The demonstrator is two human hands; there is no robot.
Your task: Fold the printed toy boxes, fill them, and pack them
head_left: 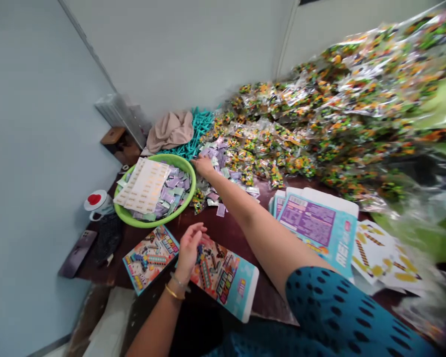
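Observation:
My right hand [203, 165] reaches across the table to the near edge of a heap of teal strips [198, 130], beside small purple packets [217, 153]. Its fingertips are too small and blurred to show whether they grip anything. My left hand [188, 245] hovers over or rests at the left end of a flat, unfolded printed box [226, 282], fingers loosely bent and thumb apart. I see nothing held in it. Just left of that hand lies another printed box [151, 258] with a similar picture.
A green basket [190, 198] holds small packets and white sticker sheets [146, 183]. Bagged colourful pieces [319, 129] are heaped at the back and right. Flat blue boxes [342, 218] and printed sheets [386, 253] lie right. A phone [78, 253], lidded mug [98, 202] and beige cloth [170, 131] sit left.

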